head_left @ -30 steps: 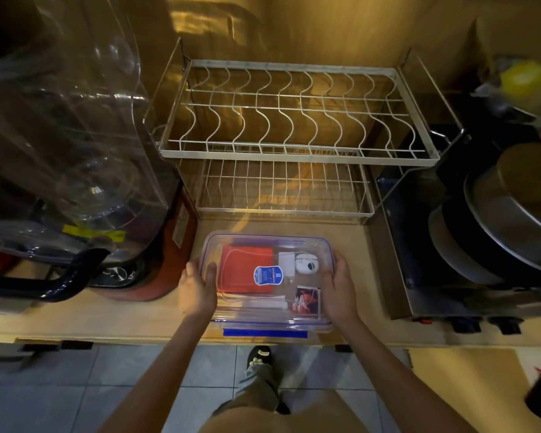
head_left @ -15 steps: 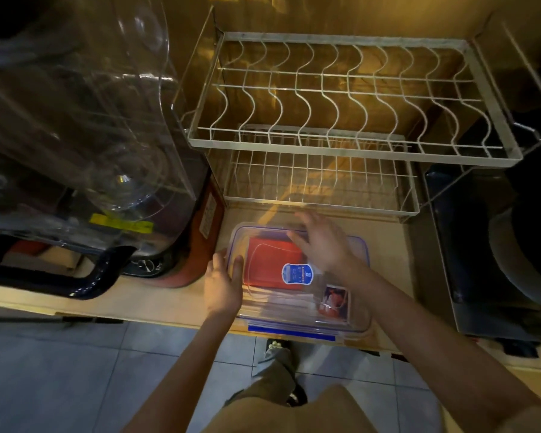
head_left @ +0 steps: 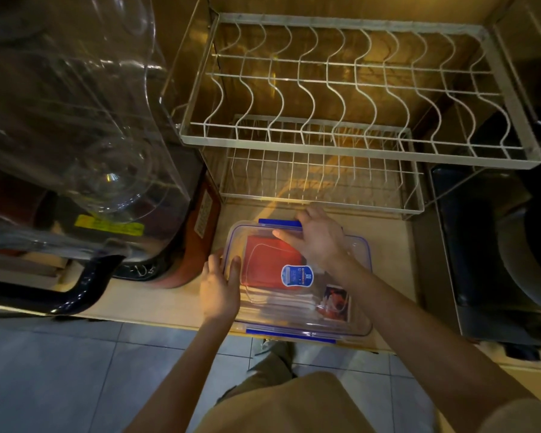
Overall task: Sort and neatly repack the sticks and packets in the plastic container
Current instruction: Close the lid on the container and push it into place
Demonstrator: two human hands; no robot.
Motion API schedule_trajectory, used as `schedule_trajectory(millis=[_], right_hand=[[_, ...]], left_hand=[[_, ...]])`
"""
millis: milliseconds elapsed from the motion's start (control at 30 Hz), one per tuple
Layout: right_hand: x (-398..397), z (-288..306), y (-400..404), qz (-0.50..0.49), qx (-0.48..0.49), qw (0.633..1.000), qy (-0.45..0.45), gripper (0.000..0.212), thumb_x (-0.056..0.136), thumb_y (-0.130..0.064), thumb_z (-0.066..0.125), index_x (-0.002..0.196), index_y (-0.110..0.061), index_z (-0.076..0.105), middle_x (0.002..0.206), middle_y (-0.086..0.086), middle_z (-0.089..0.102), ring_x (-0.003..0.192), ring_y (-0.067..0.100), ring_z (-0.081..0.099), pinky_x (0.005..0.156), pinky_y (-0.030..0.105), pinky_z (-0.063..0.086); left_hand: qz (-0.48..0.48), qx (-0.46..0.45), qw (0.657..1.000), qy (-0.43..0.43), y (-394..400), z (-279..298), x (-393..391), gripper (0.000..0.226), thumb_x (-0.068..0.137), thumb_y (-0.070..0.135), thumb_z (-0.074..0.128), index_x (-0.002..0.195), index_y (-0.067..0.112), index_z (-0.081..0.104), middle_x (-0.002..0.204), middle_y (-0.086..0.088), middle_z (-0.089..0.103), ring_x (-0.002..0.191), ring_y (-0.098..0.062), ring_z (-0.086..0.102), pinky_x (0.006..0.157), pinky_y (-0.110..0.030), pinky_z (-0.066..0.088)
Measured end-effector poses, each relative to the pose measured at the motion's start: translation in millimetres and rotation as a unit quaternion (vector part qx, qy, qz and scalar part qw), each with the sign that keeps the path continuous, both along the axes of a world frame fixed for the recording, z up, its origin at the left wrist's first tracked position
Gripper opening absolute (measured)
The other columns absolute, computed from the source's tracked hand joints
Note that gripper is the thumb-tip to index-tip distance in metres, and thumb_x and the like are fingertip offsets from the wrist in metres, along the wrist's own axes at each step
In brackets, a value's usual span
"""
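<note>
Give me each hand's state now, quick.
Left hand: open, fingers flat against the left side of the clear plastic container.
Right hand: open, fingers at the blue rear lid clip.

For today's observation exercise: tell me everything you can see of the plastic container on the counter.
The plastic container is clear, rectangular, with rounded corners and blue clips on its near and far long sides. Its lid is on, bearing a blue oval label. Through it show a red packet, white sticks and a small picture packet. It sits flat at the counter's front edge, before the dish rack. The left hand steadies its left side; the right hand rests at the far clip.
</note>
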State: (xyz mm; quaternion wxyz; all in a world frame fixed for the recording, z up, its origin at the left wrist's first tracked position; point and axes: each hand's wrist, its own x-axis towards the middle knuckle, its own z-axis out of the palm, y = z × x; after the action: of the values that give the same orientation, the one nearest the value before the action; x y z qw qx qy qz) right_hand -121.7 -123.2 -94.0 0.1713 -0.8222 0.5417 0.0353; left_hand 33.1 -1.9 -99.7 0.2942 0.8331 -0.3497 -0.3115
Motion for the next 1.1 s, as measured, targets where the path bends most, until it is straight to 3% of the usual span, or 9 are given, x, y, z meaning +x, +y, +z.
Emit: schedule_trajectory(millis=[200, 333, 400, 567, 700, 767, 900, 1000, 1100], right_hand=[[2.6, -2.9, 2.7, -0.028, -0.008, 0.998, -0.05, 0.093, 0.068, -0.078, 0.02, 0.109, -0.004, 0.061, 0.108, 0.012, 0.061, 0.109, 0.028, 0.054, 0.095, 0.038, 0.042], [2.8, -7.0, 4.5, -0.032, -0.061, 0.995, -0.078, 0.064, 0.077, -0.059, 0.055, 0.089, 0.003, 0.064, 0.088, 0.016, 0.062, 0.088, 0.032, 0.058, 0.078, 0.038, 0.044], [2.3, -6.4, 5.8, -0.025, -0.082, 0.993, -0.084, 0.057, 0.078, -0.053, 0.06, 0.086, 0.003, 0.064, 0.084, 0.016, 0.061, 0.082, 0.031, 0.057, 0.072, 0.037, 0.043], [2.7, -0.6, 6.6, -0.016, -0.053, 0.996, -0.065, 0.057, 0.086, -0.056, 0.047, 0.105, -0.004, 0.062, 0.105, 0.012, 0.061, 0.104, 0.027, 0.054, 0.089, 0.037, 0.04], [-1.3, 4.5, 35.5, -0.046, -0.03, 0.996, -0.076, 0.059, 0.092, -0.051, 0.041, 0.135, -0.011, 0.041, 0.138, 0.009, 0.048, 0.13, 0.025, 0.038, 0.109, 0.038, 0.027], [-8.2, 8.3, 64.1, -0.045, -0.033, 0.992, -0.111, 0.061, 0.09, -0.049, 0.043, 0.138, -0.012, 0.037, 0.144, 0.008, 0.042, 0.136, 0.024, 0.032, 0.114, 0.038, 0.022], [-24.2, 5.6, 122.8, -0.003, -0.044, 0.992, -0.117, 0.072, 0.083, -0.056, 0.028, 0.137, -0.011, 0.041, 0.146, 0.012, 0.042, 0.137, 0.028, 0.034, 0.115, 0.045, 0.025], [-36.1, -5.8, 146.2, 0.031, -0.025, 0.993, -0.109, 0.075, 0.083, -0.06, 0.035, 0.142, -0.013, 0.033, 0.151, 0.011, 0.033, 0.142, 0.026, 0.025, 0.117, 0.047, 0.02], [-40.9, -18.8, 153.1, 0.103, -0.098, 0.99, 0.0, 0.103, 0.062, -0.066, 0.065, 0.14, -0.008, 0.03, 0.148, 0.017, 0.038, 0.138, 0.029, 0.034, 0.113, 0.043, 0.016]], left_hand=[[0.0, -0.003, 1.0, 0.008, 0.5, 0.7, -0.2, 0.039, 0.094, 0.027, 0.047, 0.124, 0.002, 0.045, 0.126, -0.023, 0.051, 0.114, -0.037, 0.051, 0.09, -0.039, 0.043], [-0.002, 0.001, 1.0, 0.003, 0.5, 0.2, 0.0, 0.04, 0.094, 0.028, 0.046, 0.124, 0.002, 0.044, 0.126, -0.023, 0.051, 0.114, -0.037, 0.051, 0.091, -0.039, 0.043], [-0.003, 0.0, 1.0, 0.001, 0.6, 0.4, -0.5, 0.04, 0.094, 0.029, 0.046, 0.124, 0.002, 0.044, 0.127, -0.023, 0.051, 0.114, -0.037, 0.051, 0.091, -0.039, 0.043], [-0.006, -0.003, 1.0, -0.003, 1.2, 0.3, -0.1, 0.042, 0.094, 0.03, 0.045, 0.124, 0.001, 0.044, 0.127, -0.024, 0.051, 0.115, -0.037, 0.051, 0.092, -0.041, 0.044], [-0.012, -0.012, 1.0, -0.007, 0.7, -0.2, 0.5, 0.042, 0.094, 0.029, 0.046, 0.123, -0.001, 0.045, 0.125, -0.026, 0.052, 0.113, -0.04, 0.052, 0.091, -0.043, 0.044], [-0.016, -0.012, 1.0, -0.01, 0.5, -0.2, 0.8, 0.042, 0.094, 0.029, 0.046, 0.123, 0.0, 0.045, 0.124, -0.027, 0.052, 0.112, -0.041, 0.052, 0.091, -0.044, 0.044], [-0.03, -0.008, 0.999, -0.025, 0.5, -0.7, 0.6, 0.043, 0.094, 0.031, 0.044, 0.125, 0.0, 0.044, 0.126, -0.028, 0.052, 0.114, -0.042, 0.051, 0.093, -0.045, 0.043], [-0.039, -0.003, 0.999, -0.029, 1.3, -0.2, 0.4, 0.044, 0.095, 0.032, 0.042, 0.126, 0.001, 0.042, 0.126, -0.029, 0.05, 0.115, -0.044, 0.049, 0.094, -0.046, 0.042], [-0.038, 0.006, 0.999, -0.024, 2.1, 0.3, -0.6, 0.045, 0.095, 0.035, 0.039, 0.127, 0.003, 0.04, 0.128, -0.028, 0.05, 0.116, -0.043, 0.049, 0.094, -0.047, 0.041]])
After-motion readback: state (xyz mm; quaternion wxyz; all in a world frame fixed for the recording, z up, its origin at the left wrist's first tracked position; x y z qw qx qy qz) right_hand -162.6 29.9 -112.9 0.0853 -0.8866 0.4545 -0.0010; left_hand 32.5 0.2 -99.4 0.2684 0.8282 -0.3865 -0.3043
